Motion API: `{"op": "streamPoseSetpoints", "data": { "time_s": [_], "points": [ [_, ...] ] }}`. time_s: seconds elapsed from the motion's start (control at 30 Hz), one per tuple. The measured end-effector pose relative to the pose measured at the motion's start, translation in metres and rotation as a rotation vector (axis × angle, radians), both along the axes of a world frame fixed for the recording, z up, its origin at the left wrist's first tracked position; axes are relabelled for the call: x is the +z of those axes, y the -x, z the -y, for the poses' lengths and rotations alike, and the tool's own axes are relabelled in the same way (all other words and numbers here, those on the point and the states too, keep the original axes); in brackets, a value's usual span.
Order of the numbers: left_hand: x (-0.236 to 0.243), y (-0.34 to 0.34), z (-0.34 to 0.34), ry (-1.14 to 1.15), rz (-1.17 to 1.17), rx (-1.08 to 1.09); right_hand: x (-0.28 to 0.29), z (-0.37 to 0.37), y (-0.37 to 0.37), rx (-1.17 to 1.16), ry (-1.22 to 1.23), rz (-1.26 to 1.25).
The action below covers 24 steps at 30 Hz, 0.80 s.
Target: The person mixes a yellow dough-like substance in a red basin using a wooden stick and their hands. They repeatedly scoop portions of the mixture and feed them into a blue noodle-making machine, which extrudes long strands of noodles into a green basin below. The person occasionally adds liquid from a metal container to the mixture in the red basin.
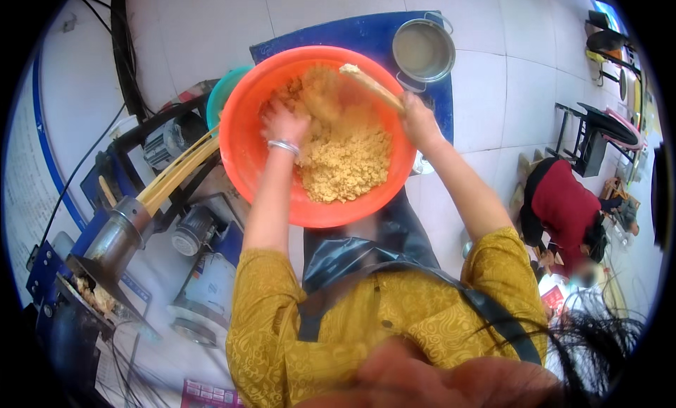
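In the head view, my only feed, I take the clock from the middle of the large round orange-red plastic basin point(234, 144), which sits in front of the person's dark apron point(394, 232). The crumbly yellow dough point(345, 170) lies inside it, heaped toward 5 o'clock. I see the left hand point(285, 124) at 10 o'clock, fingers down among the crumbs; blur keeps me from telling whether they are spread or pinching any. At 3 o'clock, by the rim, the right hand point(421, 122) has its fingers wrapped around a pale wooden stick point(373, 86), its crumb-coated tip angled over the basin toward 12 o'clock. At 2 o'clock I have a round silver metal pot point(424, 51) on a flat blue board point(303, 38); at 10, a teal plastic bowl point(224, 98) partly hidden behind the basin. Toward 8 o'clock, long yellow strands point(182, 170) extend from a grey metal cylinder point(121, 237).
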<state>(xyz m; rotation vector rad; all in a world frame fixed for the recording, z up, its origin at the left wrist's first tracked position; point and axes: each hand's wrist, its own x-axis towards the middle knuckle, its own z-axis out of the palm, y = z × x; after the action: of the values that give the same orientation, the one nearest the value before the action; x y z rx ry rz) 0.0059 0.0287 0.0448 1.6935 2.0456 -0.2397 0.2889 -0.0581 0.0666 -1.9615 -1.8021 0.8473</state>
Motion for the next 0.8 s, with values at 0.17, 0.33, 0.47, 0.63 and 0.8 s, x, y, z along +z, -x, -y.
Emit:
{"op": "streamPoseSetpoints", "data": {
  "time_s": [0.17,0.33,0.47,0.63,0.8],
  "points": [
    [-0.03,-0.065,0.024,-0.01,0.198,-0.255,0.015,0.015,-0.003,-0.01,0.074,0.033],
    [-0.038,-0.093,0.007,0.132,0.096,-0.068,0.011,0.013,-0.005,-0.007,0.04,0.011],
    [0.016,-0.08,-0.025,0.187,0.089,-0.502,0.013,0.01,-0.005,0.01,-0.014,0.007],
    [-0.067,-0.009,-0.024,-0.056,0.724,0.29,0.015,0.01,-0.003,-0.013,-0.019,0.022],
    [-0.042,0.023,0.001,0.236,1.11,0.693,0.01,0.014,-0.005,-0.028,-0.006,0.029]
  ]
}}
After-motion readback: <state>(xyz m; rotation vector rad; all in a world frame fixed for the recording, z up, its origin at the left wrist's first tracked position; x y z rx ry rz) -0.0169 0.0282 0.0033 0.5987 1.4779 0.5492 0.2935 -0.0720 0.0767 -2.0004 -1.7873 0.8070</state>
